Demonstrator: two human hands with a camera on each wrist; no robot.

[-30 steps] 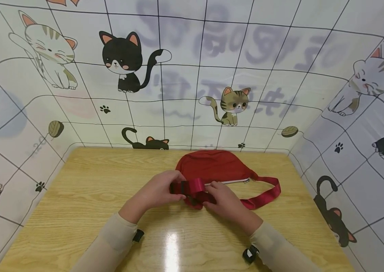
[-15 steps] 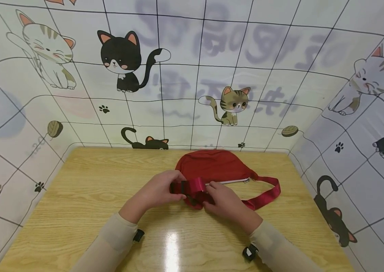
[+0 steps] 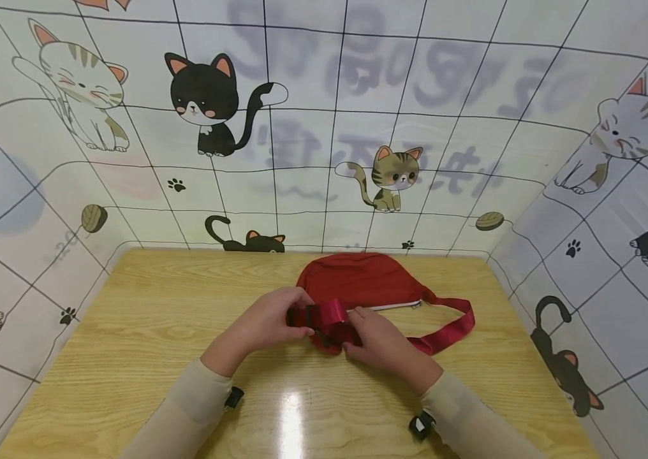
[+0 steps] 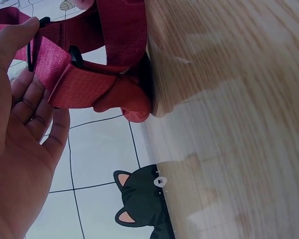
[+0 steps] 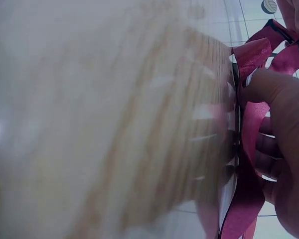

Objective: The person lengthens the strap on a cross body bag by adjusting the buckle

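Note:
A red waist bag point(image 3: 358, 280) lies at the back of the table, its white zipper facing forward. In front of it, my left hand point(image 3: 269, 322) pinches the bag's crimson strap point(image 4: 82, 84) between thumb and fingers, beside black strap sliders point(image 4: 75, 56). The strap loops up there in folds between both hands. Just to the right, my right hand point(image 3: 384, 344) pinches another stretch of the strap point(image 5: 251, 134), thumb on the near side and fingers behind. Part of the bag's lower left is hidden by the left hand and the looped strap.
The wooden table point(image 3: 175, 287) meets a white wall point(image 3: 301, 210) printed with cartoon cats at the back and sides. A loop of strap point(image 3: 456, 325) lies on the table to the right. Black wrist mounts point(image 3: 422, 426) hang below the sleeves.

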